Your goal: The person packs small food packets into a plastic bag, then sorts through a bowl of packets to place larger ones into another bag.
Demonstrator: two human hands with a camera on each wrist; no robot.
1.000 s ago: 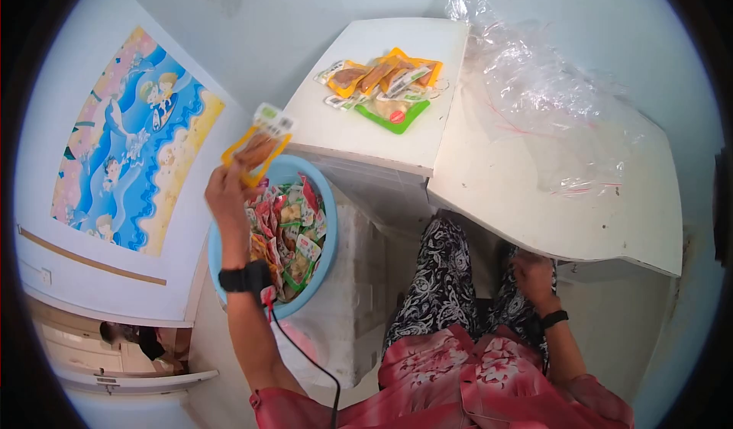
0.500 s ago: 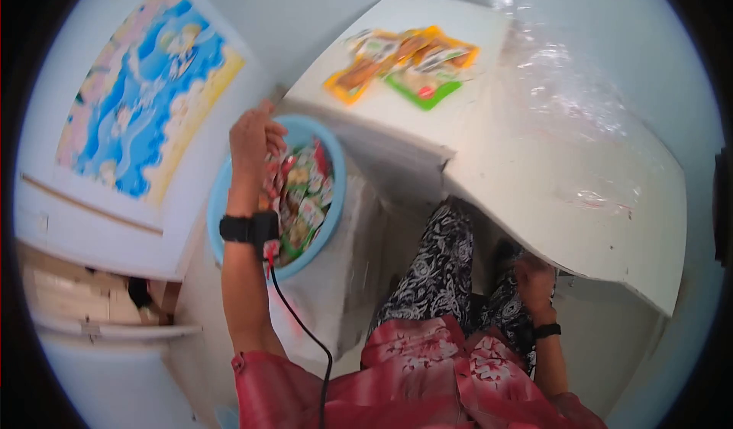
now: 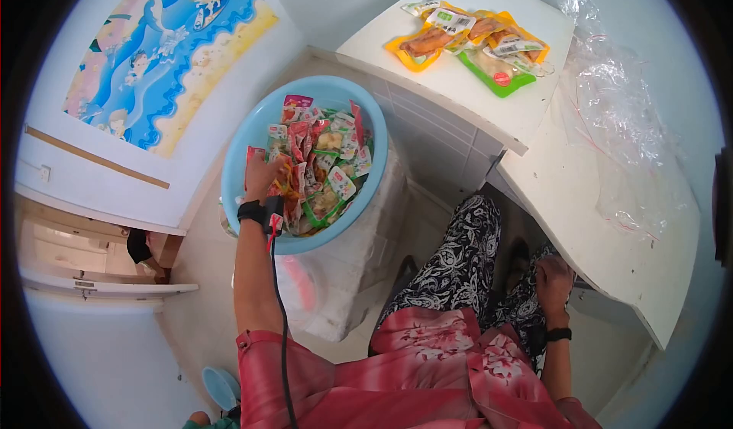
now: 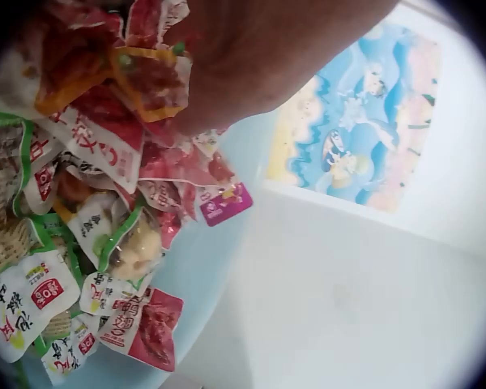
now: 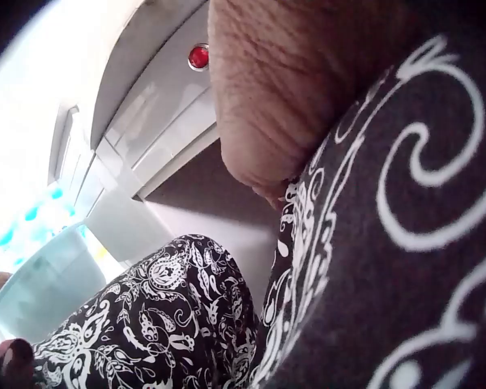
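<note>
My left hand point(image 3: 262, 175) reaches into the light blue basin point(image 3: 366, 198), at its left side. Its fingers go down among the snack packets point(image 3: 330, 140), which are red, green and white sealed pouches. In the left wrist view the hand point(image 4: 243, 61) overlaps red packets point(image 4: 113, 121); its fingertips are hidden, so I cannot tell whether they grip one. My right hand point(image 3: 554, 282) rests on the patterned trouser leg with loosely curled fingers and holds nothing. On the white table lies a pile of yellow-edged pouches point(image 3: 427, 43) with a green-edged pouch point(image 3: 500, 76).
Clear plastic bags point(image 3: 622, 116) lie on the right part of the white table point(image 3: 588, 215). The basin stands on a pale, wrapped box point(image 3: 336, 299). A wall picture point(image 3: 164, 55) hangs at the left; part of another person point(image 3: 145, 253) shows through an opening.
One second ago my left hand held up a yellow pouch; that pouch now lies at the left of the table pile. The hand has gone down into the basin. The head view has shifted.
</note>
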